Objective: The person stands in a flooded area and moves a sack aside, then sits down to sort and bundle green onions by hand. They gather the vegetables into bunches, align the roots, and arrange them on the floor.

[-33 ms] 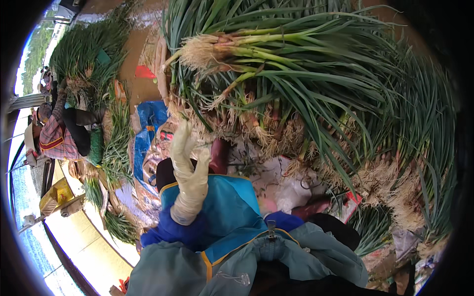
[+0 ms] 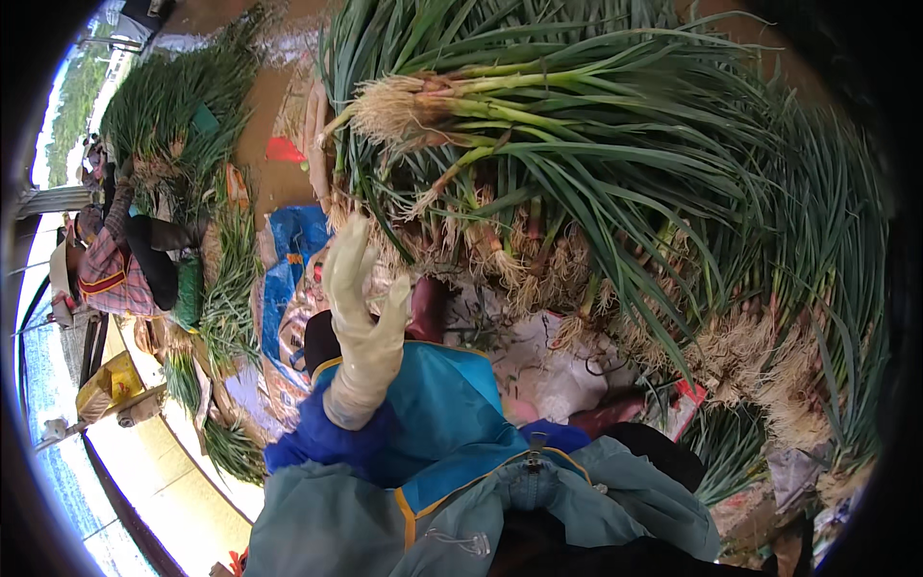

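My left hand (image 2: 361, 322), in a pale rubber glove with a blue sleeve, is raised over my lap. Its fingers stretch upward, the thumb stands apart, and nothing shows in the grasp. Just beyond the fingertips are the roots of a large heap of green onions (image 2: 538, 245). On top lies a loose bunch of green onions (image 2: 399, 108), roots pointing left and long leaves spreading right. Of my right arm, a blue cuff (image 2: 558, 436) shows beside my blue apron (image 2: 428, 385). A small pinkish patch borders that cuff; I cannot tell whether it is my hand.
More green onions (image 2: 764, 356) stand along the right. A white sack (image 2: 548, 361) and dark red boots (image 2: 428, 306) are in front of me. Blue sheeting (image 2: 296, 236) lies left. Farther left, a person in a plaid shirt (image 2: 120, 269) sits near another onion pile (image 2: 178, 106).
My left hand has risen slightly, its fingertips now nearer the onion roots. The onions and the right cuff look almost unchanged.
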Demonstrator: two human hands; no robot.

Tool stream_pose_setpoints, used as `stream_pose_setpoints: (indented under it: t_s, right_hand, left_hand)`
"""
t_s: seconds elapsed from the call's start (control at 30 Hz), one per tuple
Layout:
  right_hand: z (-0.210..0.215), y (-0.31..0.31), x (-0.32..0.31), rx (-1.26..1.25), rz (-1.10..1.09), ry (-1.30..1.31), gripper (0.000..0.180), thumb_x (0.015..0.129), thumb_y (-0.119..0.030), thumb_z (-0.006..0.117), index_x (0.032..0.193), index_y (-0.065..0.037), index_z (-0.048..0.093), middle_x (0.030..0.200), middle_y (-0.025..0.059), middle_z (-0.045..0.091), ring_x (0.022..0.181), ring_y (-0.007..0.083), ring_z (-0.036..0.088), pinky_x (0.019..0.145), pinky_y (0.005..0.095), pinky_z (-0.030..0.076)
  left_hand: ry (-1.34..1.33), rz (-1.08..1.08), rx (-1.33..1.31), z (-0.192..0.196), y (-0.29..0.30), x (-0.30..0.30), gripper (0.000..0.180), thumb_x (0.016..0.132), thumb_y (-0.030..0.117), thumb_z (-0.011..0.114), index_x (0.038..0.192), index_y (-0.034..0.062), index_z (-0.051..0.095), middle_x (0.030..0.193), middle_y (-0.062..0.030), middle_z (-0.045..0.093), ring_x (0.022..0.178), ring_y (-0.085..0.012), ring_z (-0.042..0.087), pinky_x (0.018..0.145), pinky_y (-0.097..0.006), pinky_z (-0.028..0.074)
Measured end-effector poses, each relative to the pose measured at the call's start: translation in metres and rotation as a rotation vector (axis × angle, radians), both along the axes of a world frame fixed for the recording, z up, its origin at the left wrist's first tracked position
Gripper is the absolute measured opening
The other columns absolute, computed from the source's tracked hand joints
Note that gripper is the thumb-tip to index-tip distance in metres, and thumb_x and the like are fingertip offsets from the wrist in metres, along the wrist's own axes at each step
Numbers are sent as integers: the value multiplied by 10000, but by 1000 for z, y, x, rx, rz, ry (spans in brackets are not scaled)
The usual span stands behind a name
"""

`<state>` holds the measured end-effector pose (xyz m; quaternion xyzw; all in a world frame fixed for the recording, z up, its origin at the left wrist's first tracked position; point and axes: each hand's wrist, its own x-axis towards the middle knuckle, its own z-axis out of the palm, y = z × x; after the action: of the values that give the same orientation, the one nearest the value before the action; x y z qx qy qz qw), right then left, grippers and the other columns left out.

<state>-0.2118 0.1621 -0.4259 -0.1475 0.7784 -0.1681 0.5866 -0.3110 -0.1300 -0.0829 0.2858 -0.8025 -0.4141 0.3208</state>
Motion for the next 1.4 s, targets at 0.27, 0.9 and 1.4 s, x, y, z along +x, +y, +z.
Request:
stream_pose_setpoints:
  t_s: [0.27, 0.9, 1.4]
  right_hand:
    - [-32, -8, -38, -152, -106, 164, 416, 857, -319, 556, 1174, -52, 584, 1158, 149, 603, 1017, 285, 590, 888, 372, 460]
    - [83, -85, -134, -659, -2, 134, 387, 923, -360, 498, 1124, -49, 610, 1077, 108, 652, 950, 215, 625, 852, 326, 478]
    - [269, -107, -212, -1098, -1014, -394, 775, 898, -555, 500, 1395, 11, 318, 1372, 166, 434, 1262, 280, 415, 1008, 448, 381]
  left_hand:
    - [-581, -319, -1118, 31, -65, -136, 1120, 616, 493, 792, 1487, 141, 181, 1478, -173, 276, 1387, -337, 220, 1129, -517, 126]
    - [-1045, -233, -1056, 67, -50, -197, 276, 849, 207, 568, 1103, 126, 637, 1054, -84, 675, 1050, -245, 620, 1011, -563, 291]
    - [-382, -618, 915, -4, -21, -91, 136, 846, 171, 606, 877, 49, 655, 698, -56, 657, 533, -137, 591, 510, -243, 501]
